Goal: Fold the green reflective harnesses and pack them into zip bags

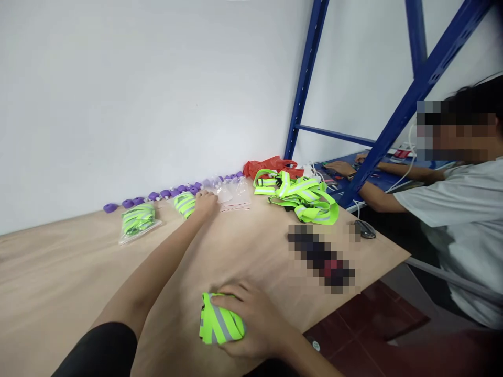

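Observation:
In my right hand (pixel 251 319) is a folded bundle of neon-green reflective strap (pixel 222 319), gripped from its right side close to the tabletop. My left hand (pixel 207 203) reaches to the back of the table, its fingers curled down at the edge of a clear plastic bag (pixel 223 192); the fingertips are partly hidden. Just left of that hand lies a green strap bundle (pixel 184 204). Farther left, another bundle sits inside a clear bag (pixel 138 220). A loose tangle of green reflective straps (pixel 301 193) is heaped to the right of the flat bags.
Small purple items (pixel 138 201) line the wall. A red plastic bag (pixel 271 166) lies behind the straps. A blurred dark object (pixel 320 256) and a black mouse-like object (pixel 365 229) are near the right edge. Past the blue rack post (pixel 412 104), a person (pixel 463 204) works at a blue table.

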### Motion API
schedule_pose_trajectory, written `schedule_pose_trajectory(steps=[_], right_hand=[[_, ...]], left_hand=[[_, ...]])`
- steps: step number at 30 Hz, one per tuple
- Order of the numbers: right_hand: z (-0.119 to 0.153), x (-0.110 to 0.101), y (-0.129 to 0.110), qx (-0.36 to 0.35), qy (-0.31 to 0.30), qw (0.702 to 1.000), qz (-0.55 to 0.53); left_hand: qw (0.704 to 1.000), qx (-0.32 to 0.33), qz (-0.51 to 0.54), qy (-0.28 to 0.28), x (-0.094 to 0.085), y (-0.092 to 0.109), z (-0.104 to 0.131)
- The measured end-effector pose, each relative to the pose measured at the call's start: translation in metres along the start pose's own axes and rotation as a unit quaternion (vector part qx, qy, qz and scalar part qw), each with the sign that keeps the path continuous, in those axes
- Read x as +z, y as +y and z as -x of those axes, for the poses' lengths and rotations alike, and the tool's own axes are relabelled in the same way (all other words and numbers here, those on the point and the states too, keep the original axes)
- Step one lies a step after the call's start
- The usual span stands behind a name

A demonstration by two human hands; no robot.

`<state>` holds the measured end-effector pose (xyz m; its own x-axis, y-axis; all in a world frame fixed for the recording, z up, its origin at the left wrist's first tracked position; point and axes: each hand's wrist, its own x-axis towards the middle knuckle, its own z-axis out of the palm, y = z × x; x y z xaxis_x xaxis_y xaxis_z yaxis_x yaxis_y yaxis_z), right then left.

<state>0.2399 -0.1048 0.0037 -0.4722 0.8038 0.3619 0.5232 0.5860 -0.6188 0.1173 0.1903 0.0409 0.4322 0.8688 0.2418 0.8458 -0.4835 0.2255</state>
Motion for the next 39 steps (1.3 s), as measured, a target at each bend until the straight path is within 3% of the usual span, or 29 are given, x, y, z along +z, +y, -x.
schedule_pose_trajectory(steps=[4, 7, 10, 13, 16, 21, 26, 32, 35, 37, 39], right_hand=[[-0.001, 0.001, 0.001, -0.001, 0.009, 1.0, 0.002], [-0.001, 0.002, 0.002, 0.003, 0.014, 1.0, 0.0], [-0.002, 0.003, 0.003, 0.0, 0.024, 1.0, -0.001], [-0.001, 0.002, 0.001, -0.002, 0.039, 0.999, -0.01], [0.007, -0.005, -0.003, 0.021, 0.06, 0.997, -0.043], [0.03, -0.025, -0.007, 0.057, 0.127, 0.985, -0.101], [0.04, -0.05, -0.014, 0.051, 0.169, 0.982, -0.064], [0.048, -0.058, -0.019, 0.157, 0.205, 0.965, 0.039], [0.054, -0.054, -0.015, 0.161, 0.196, 0.965, 0.063], [0.058, -0.051, -0.01, 0.161, 0.191, 0.966, 0.068], [0.062, -0.05, -0.006, 0.169, 0.186, 0.966, 0.063]], left_hand=[[1.0, -0.008, -0.01, -0.01, -0.001, -0.003, -0.011], [1.0, -0.002, -0.006, 0.01, -0.02, 0.003, -0.009], [0.999, 0.018, -0.002, 0.038, -0.046, 0.017, 0.008], [0.997, 0.052, -0.012, 0.054, -0.067, 0.033, 0.041], [0.993, 0.106, -0.009, 0.06, -0.077, 0.043, 0.082], [0.987, 0.159, 0.003, 0.029, -0.077, 0.061, 0.148], [0.984, 0.176, -0.005, -0.039, -0.079, 0.098, 0.204], [0.969, 0.238, 0.071, 0.003, -0.076, 0.132, 0.249], [0.964, 0.24, 0.111, 0.036, -0.074, 0.126, 0.262], [0.974, 0.187, 0.113, 0.059, -0.079, 0.111, 0.27], [0.987, 0.126, 0.089, 0.045, -0.083, 0.091, 0.276]])
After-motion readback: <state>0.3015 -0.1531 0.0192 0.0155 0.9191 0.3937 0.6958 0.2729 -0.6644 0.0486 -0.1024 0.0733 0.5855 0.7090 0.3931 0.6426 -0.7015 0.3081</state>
